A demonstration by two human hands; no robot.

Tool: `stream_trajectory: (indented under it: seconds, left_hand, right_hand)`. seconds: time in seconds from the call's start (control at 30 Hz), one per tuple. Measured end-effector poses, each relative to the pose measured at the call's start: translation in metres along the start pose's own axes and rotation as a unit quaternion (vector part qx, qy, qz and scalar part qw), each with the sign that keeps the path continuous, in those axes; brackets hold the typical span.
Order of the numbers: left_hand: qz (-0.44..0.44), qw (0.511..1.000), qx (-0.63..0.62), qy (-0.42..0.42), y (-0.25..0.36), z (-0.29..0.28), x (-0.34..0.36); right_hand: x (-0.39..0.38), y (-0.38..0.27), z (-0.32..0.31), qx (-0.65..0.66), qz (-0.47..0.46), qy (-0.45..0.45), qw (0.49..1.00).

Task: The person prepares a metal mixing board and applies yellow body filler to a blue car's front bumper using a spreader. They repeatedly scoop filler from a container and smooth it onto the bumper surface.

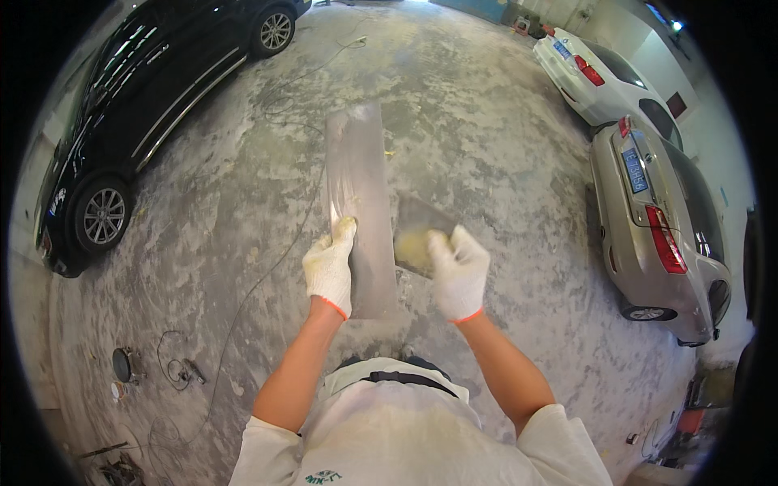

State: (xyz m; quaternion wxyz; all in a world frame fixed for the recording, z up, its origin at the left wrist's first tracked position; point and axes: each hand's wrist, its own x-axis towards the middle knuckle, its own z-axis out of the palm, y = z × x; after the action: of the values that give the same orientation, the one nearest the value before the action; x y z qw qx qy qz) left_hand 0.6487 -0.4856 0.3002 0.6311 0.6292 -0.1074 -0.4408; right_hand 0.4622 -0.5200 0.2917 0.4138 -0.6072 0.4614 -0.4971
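My left hand [331, 263], in a white knitted glove with an orange cuff, grips the left side of a long grey flat board [365, 162]. The thumb lies across its face, where pale smears and streaks show. The board stretches lengthwise away from me, in front of my body. In the same kind of glove, my right hand [460, 275] is closed on a dark, squarish putty spreader [427, 215]. Yellowish paste sits on the spreader close to the fingers. It is slightly blurred and stands just right of the board, with a narrow gap between them.
A black car [154, 81] is parked at the left. At the right stand a silver car [648, 219] and a white car [587, 69]. A thin cable [271, 267] runs along the stained concrete floor [502, 146]. Near the lower left lies a round dark item [123, 364].
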Motion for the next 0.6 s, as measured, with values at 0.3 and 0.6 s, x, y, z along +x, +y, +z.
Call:
stream_trajectory:
  seconds: [0.3,0.6]
  left_hand:
    - [0.006,0.999,-0.035,-0.017,0.019,-0.019,0.003]
    - [-0.025,0.999,-0.023,-0.04,0.011,-0.029,-0.002]
  right_hand:
    - [0.008,-0.008,-0.001,0.037,0.126,-0.074,0.989]
    - [0.025,0.016,-0.001,-0.201,0.089,-0.158,0.963]
